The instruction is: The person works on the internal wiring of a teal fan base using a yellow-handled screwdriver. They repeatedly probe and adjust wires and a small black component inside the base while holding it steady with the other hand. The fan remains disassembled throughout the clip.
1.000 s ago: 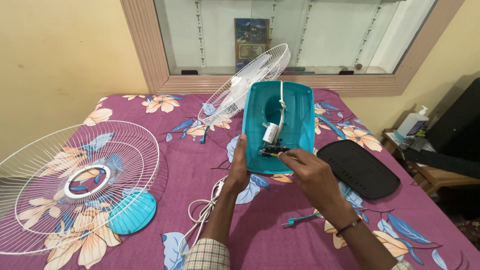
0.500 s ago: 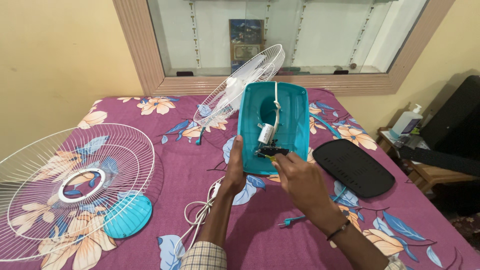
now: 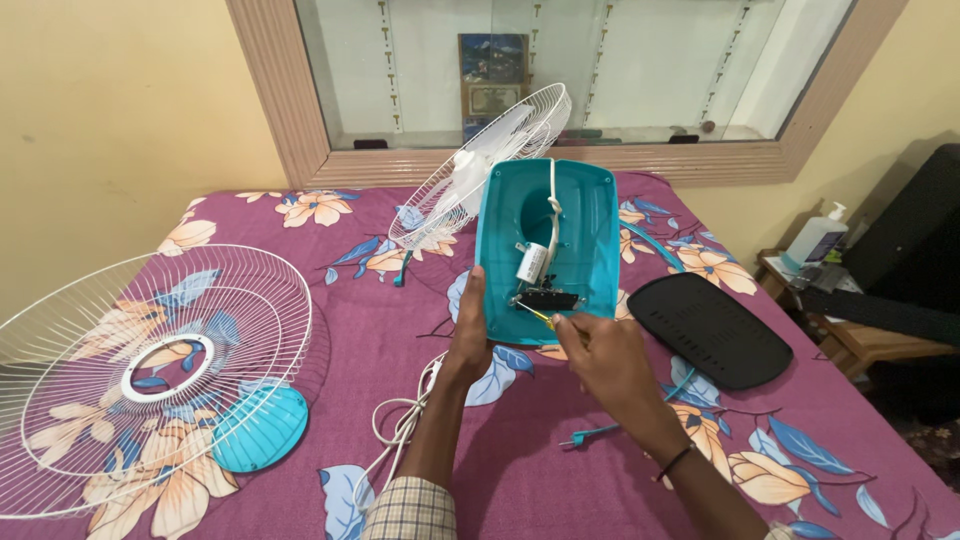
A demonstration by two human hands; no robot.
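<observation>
Left hand (image 3: 470, 335) is gripping the teal fan base (image 3: 560, 235), propping it upright. Right hand (image 3: 600, 355) is pinching a screwdriver (image 3: 537, 314), tip touching the black switch block (image 3: 546, 299).

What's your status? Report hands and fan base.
Left hand grips teal fan base upright. Right hand holds screwdriver at black switch block. Nothing blocking.

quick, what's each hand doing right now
Left hand: closed on the teal fan base, gripping its edge.
Right hand: closed on a yellow-handled screwdriver.
</observation>
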